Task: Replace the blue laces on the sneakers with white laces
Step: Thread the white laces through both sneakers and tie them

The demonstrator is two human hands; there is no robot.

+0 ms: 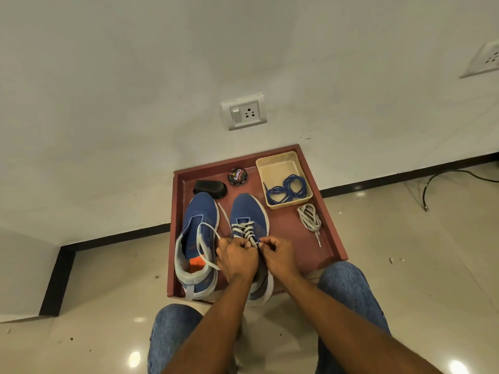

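At centre frame I see the right-hand blue sneaker (247,211) in the red tray (334,238), a white lace (244,229) crossed through its eyelets; my left hand (236,259) and right hand (276,255) both pinch that lace at the top. Left of it stands the unlaced sneaker (198,238), lace tail draped across it. Upper right, blue laces (287,188) lie in a beige tub (275,164), a spare white lace bundle (310,217) below it.

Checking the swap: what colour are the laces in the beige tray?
Blue laces, coiled in the beige tray; the head view shows them.
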